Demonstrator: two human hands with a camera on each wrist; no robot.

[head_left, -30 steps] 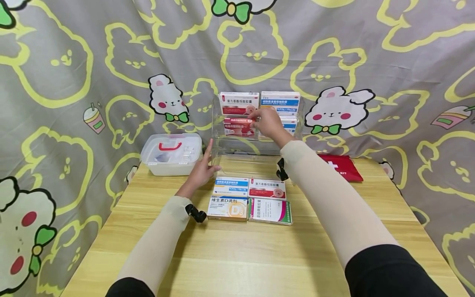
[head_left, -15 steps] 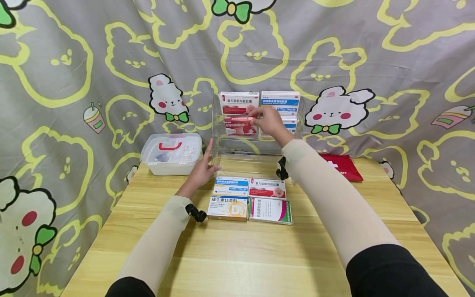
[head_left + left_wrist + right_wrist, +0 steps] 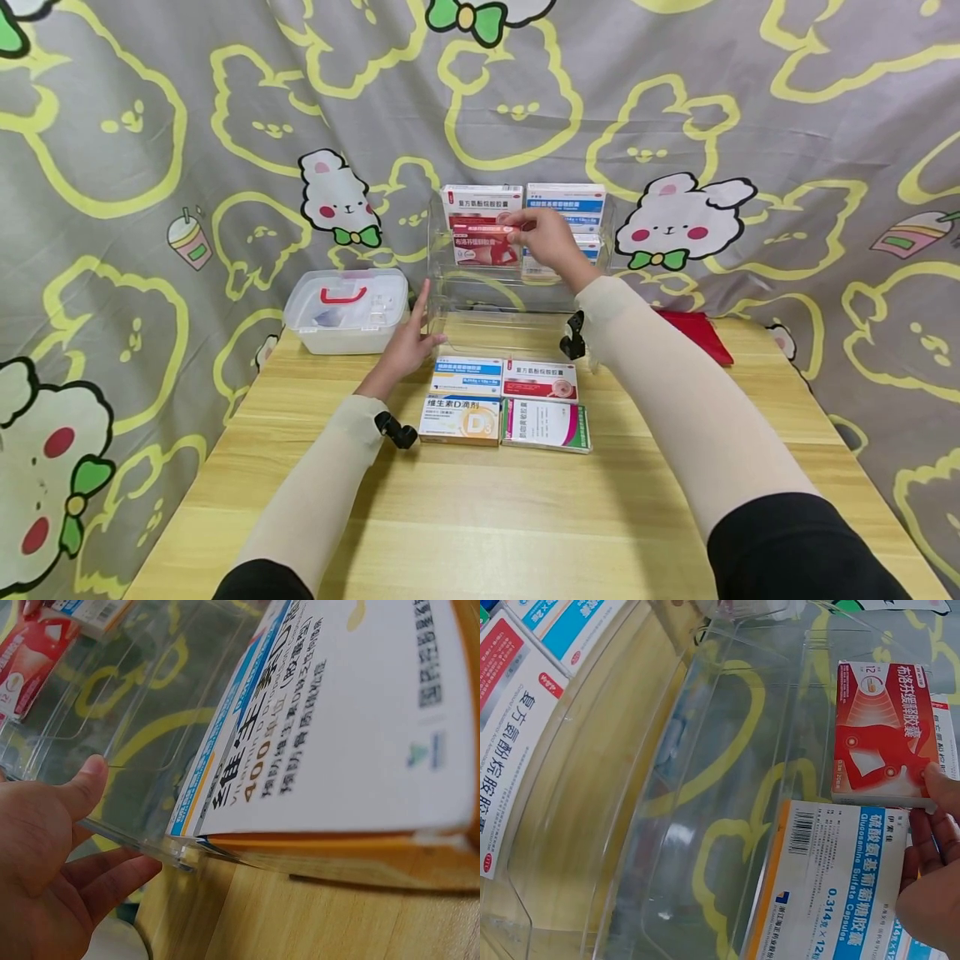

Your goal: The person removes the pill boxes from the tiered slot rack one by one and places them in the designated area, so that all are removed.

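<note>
Watching the clear rack (image 3: 495, 329), we saw the right hand (image 3: 551, 243) pinching the red box (image 3: 483, 250) by its upper right corner, thumb against fingers, at the second tier from the top. We could not tell whether its bottom edge stood free of the lip. Held by one corner, we judged, it could pivot, slip or knock the blue-and-white box (image 3: 587, 247) beside it. The left hand (image 3: 407, 348) touched the rack's side, fingers spread; a push there might have shifted everything.
</note>
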